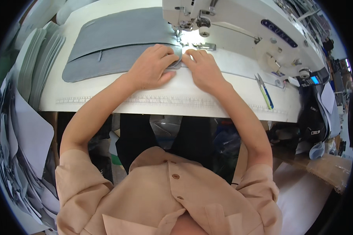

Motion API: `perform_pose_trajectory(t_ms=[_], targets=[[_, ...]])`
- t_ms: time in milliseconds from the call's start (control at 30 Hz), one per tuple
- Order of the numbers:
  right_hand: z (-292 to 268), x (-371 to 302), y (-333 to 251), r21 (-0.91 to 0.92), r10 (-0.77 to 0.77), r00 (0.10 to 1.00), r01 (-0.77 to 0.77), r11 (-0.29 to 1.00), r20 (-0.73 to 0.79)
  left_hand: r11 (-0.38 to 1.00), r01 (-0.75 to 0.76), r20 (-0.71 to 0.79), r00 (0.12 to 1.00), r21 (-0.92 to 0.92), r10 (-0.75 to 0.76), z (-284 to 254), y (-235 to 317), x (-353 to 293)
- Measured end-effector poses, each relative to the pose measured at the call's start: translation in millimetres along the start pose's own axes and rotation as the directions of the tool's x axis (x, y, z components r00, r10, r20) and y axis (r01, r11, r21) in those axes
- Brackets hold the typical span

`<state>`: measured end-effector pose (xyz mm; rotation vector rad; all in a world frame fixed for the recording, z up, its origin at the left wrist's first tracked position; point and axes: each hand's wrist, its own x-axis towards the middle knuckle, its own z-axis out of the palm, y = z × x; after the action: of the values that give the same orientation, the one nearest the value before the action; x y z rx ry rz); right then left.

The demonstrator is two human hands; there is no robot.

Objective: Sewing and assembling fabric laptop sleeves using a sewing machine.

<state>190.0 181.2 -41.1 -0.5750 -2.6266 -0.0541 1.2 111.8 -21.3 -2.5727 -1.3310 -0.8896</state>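
A grey fabric panel point(117, 31) with rounded corners lies on the white sewing table, crossed by a long slit with a small zipper pull point(100, 56). Its right edge sits at the needle and presser foot point(179, 36) of a sewing machine point(239, 23). My left hand point(155, 66) rests on the panel's right end, fingers bent and closed on its edge, thumb toward me. Just right of that edge is my right hand point(203, 70), with thumb and fingers drawn together by the panel's corner. What lies between those fingertips is hidden.
A printed ruler scale point(164, 102) runs along the table's front edge. Thread snips point(264, 92) with green and blue handles lie at right. Stacked grey fabric pieces point(41, 58) stand at left, above more hanging pieces point(17, 156). A lit control panel point(313, 80) sits far right.
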Motion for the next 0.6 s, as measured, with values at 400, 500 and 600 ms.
perform_pose_trajectory(t_ms=[400,500,600], targets=[[7,15,-19,-0.449,0.099,0.992,-0.054,0.892,0.077,0.987,-0.058,0.050,0.997,0.149,0.052,11,6,-7],[-4,20,-28,-0.475,0.212,0.959,-0.100,0.875,0.190,0.966,-0.124,0.155,0.984,0.225,0.090,6,5,-4],[1,14,-7,-0.049,0.194,0.968,-0.189,0.981,0.157,0.964,-0.127,0.140,0.986,0.234,0.096,11,7,-6]])
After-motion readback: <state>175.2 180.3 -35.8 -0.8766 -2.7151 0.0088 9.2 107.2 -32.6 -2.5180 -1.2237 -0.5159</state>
